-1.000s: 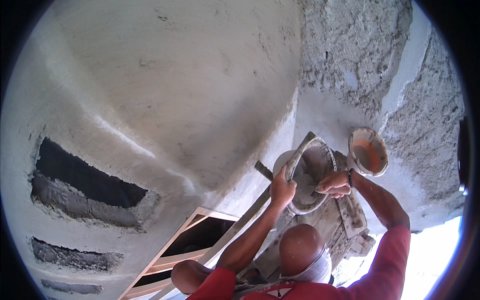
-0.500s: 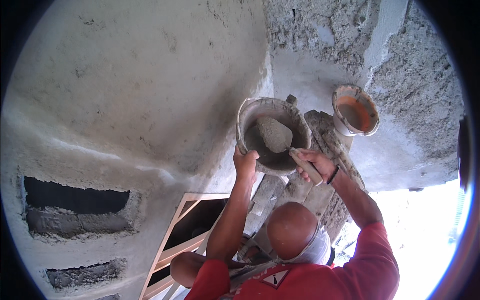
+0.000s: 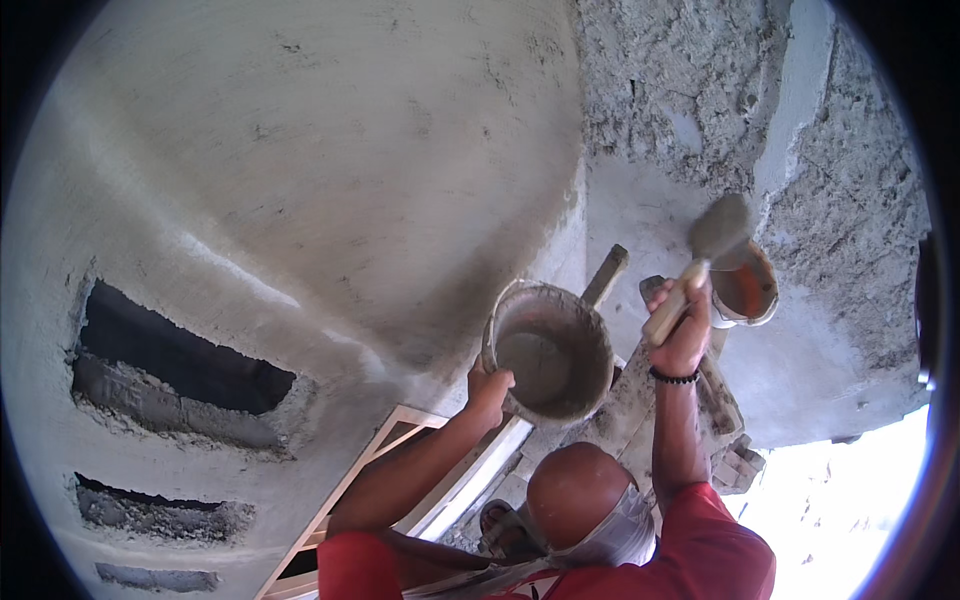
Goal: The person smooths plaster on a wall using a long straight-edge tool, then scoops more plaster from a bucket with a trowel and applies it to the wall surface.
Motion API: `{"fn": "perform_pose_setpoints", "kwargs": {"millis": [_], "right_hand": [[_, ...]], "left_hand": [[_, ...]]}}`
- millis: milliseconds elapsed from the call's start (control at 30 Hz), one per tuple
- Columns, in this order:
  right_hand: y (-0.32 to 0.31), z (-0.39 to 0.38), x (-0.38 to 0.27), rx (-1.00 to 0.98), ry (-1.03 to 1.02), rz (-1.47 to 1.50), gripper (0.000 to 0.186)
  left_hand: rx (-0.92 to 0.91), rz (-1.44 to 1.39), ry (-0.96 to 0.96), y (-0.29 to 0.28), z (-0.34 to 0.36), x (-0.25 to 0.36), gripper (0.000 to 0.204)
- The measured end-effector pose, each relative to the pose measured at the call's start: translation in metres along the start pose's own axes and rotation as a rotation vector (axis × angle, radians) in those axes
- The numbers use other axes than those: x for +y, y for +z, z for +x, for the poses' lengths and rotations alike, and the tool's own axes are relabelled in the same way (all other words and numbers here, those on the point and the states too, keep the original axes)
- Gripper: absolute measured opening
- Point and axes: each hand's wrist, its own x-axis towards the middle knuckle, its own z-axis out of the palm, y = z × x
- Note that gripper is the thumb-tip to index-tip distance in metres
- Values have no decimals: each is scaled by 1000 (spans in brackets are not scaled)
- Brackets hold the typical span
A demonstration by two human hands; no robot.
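Clamps the left hand on the rim of the large bucket, beyond and right of that hand. Holds the trowel by its handle in the closed right hand, with the blurred blade beyond that hand, overlapping the smaller bucket.
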Motion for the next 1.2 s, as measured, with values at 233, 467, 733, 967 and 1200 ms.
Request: {"fn": "perform_pose_setpoints", "kwargs": {"millis": [233, 467, 733, 967, 1200], "right_hand": [[27, 23, 18, 160, -611, -246, 49], [-100, 62, 116, -822, -515, -1806, 44], [-72, -21, -74, -654, 564, -1547, 50], [-28, -18, -26, -1288, 217, -2184, 35], [-90, 48, 32, -1833, 186, -2252, 24]], "left_hand": [[-83, -10, -37, -63, -35, -8, 60], [0, 211, -110, -93, -42, -31, 64], [-49, 156, -67, -55, -38, -13, 60], [-163, 373, 315, 22, -12, 2, 56], [-123, 685, 390, 92, -15, 27, 62]]}}
